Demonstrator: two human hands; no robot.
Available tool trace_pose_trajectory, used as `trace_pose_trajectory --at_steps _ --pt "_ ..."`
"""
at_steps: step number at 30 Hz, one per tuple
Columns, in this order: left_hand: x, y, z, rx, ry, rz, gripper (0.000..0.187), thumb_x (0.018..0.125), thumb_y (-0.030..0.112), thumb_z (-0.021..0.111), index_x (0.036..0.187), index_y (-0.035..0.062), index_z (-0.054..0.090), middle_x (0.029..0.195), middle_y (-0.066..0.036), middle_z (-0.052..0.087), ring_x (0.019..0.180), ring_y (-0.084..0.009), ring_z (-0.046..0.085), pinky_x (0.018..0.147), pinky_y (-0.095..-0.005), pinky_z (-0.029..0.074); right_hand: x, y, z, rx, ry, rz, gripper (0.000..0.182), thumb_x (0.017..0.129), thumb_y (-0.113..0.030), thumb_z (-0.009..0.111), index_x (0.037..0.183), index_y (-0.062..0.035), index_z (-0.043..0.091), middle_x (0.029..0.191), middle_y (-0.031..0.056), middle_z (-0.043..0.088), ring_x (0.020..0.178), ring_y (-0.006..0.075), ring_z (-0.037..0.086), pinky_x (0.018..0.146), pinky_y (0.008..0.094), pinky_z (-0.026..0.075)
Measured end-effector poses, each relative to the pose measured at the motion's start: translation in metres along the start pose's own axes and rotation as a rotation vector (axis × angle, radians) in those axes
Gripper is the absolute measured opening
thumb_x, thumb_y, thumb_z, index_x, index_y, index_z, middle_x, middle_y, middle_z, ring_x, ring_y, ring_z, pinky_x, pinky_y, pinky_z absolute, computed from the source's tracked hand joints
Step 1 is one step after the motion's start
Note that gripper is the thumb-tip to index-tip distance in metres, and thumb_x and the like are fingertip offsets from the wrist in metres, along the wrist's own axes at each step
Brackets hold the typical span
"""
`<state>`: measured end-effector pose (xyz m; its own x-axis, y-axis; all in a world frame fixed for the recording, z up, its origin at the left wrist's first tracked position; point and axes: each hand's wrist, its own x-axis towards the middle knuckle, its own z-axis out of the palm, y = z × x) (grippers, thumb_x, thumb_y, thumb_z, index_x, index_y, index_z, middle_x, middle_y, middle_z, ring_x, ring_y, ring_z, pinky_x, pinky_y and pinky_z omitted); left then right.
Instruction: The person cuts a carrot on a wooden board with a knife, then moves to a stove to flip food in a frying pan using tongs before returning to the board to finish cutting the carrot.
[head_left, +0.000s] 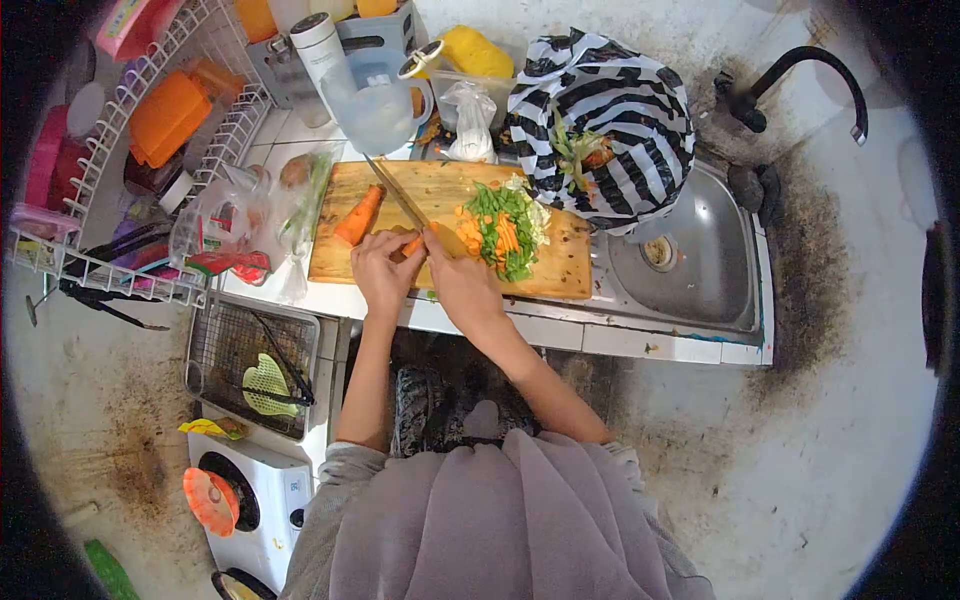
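Observation:
My left hand (383,268) is closed on an orange carrot piece (412,245) over the wooden cutting board (345,265). Beside it, my right hand (463,288) grips a knife (398,193), its blade pointing up and to the left, away from me. A larger peeled carrot (360,215) lies on the board just beyond my left hand. To the right of the knife is a heap of cut vegetables: carrot strips (506,236), chopped green leaves (515,262) and pale shreds (540,222). My fingers partly hide the carrot piece and the knife handle.
A bin bag with black and white stripes (650,120), holding scraps, stands behind the board, beside the metal sink (705,260). Plastic bags (225,220) and a white dish rack (215,150) are at left. A pitcher (375,115) stands behind; a stove (275,500) sits lower left.

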<state>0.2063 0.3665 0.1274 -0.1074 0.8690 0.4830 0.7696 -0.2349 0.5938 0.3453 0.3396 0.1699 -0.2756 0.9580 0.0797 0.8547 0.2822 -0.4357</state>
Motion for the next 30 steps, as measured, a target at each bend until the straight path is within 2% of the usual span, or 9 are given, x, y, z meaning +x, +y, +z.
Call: trace_pose_trajectory --at_steps 5,8,10,13,16,20,23,25,30 --pt "0.001 0.004 -0.001 0.016 0.007 -0.028 0.02 0.071 0.027 0.077 0.085 0.0128 0.075 0.079 0.0 0.067 0.079 -0.0186 0.059 0.075 -0.0338 0.038 -0.034 0.015 -0.007 0.07 0.02 -0.011 0.052 0.088 -0.013 0.051 0.139 -0.01 0.039 0.069 0.0223 0.064 0.065 0.0362 0.066 0.058 0.0487 0.054" --pt "-0.002 0.006 -0.002 0.012 -0.024 -0.06 0.021 0.071 0.028 0.077 0.086 0.0137 0.076 0.081 0.001 0.067 0.081 -0.018 0.059 0.077 -0.0342 0.038 -0.058 0.021 -0.018 0.139 0.001 0.07 0.044 0.094 -0.019 0.048 0.138 -0.0144 0.041 0.068 0.0229 0.062 0.067 0.0398 0.063 0.065 0.0497 0.05" --pt "-0.002 0.005 -0.001 0.076 0.034 0.016 0.022 0.071 0.029 0.077 0.087 0.0144 0.076 0.081 0.001 0.067 0.08 -0.0175 0.059 0.076 -0.0341 0.039 -0.064 0.026 -0.02 0.279 -0.011 0.084 0.043 0.096 -0.02 0.047 0.138 -0.0159 0.041 0.074 0.0256 0.062 0.073 0.0433 0.061 0.068 0.051 0.048" --pt "-0.003 0.003 0.0 0.069 0.048 0.03 0.023 0.071 0.03 0.078 0.088 0.0146 0.076 0.08 0.001 0.067 0.079 -0.0177 0.059 0.076 -0.0343 0.039 -0.067 0.026 -0.02 0.252 -0.013 0.077 0.043 0.098 -0.027 0.041 0.14 -0.0169 0.037 0.075 0.0255 0.063 0.071 0.044 0.063 0.07 0.0515 0.051" --pt "-0.003 0.002 0.001 0.03 0.067 0.029 0.022 0.071 0.029 0.078 0.088 0.0146 0.076 0.079 0.001 0.066 0.079 -0.0179 0.059 0.075 -0.0343 0.039 -0.066 0.021 -0.027 0.28 -0.122 0.132 0.044 0.098 -0.027 0.042 0.141 -0.0178 0.036 0.078 0.027 0.063 0.074 0.043 0.063 0.072 0.0519 0.05" --pt "-0.003 0.004 -0.001 0.05 0.055 0.021 0.021 0.072 0.027 0.077 0.087 0.0141 0.076 0.079 0.001 0.066 0.079 -0.0183 0.059 0.075 -0.0343 0.039 -0.064 0.025 -0.028 0.312 -0.127 0.136 0.043 0.098 -0.027 0.042 0.14 -0.0184 0.038 0.081 0.0281 0.063 0.077 0.0435 0.063 0.074 0.0514 0.05" --pt "-0.002 0.004 -0.001 0.036 0.064 0.062 0.019 0.072 0.025 0.077 0.087 0.0131 0.076 0.079 0.0 0.066 0.078 -0.0187 0.059 0.072 -0.0343 0.039 -0.06 0.033 -0.027 0.413 -0.078 0.063 0.044 0.098 -0.025 0.042 0.141 -0.0197 0.037 0.085 0.029 0.062 0.08 0.0448 0.062 0.076 0.0517 0.049" --pt "-0.001 0.005 -0.003 -0.048 -0.012 -0.005 0.019 0.073 0.024 0.076 0.088 0.0122 0.076 0.079 -0.001 0.066 0.077 -0.0188 0.059 0.073 -0.0339 0.039 -0.056 0.037 -0.027 0.46 -0.076 0.021 0.045 0.099 -0.027 0.041 0.142 -0.016 0.036 0.098 0.0309 0.061 0.092 0.0485 0.057 0.083 0.0507 0.045" --pt "-0.001 0.004 -0.002 -0.08 -0.032 -0.031 0.02 0.072 0.022 0.076 0.088 0.0114 0.075 0.08 -0.001 0.067 0.079 -0.0185 0.06 0.075 -0.0332 0.04 -0.039 0.019 -0.031 0.305 -0.193 0.12 0.044 0.098 -0.025 0.042 0.141 -0.015 0.037 0.09 0.0287 0.063 0.084 0.0475 0.06 0.08 0.0512 0.047"
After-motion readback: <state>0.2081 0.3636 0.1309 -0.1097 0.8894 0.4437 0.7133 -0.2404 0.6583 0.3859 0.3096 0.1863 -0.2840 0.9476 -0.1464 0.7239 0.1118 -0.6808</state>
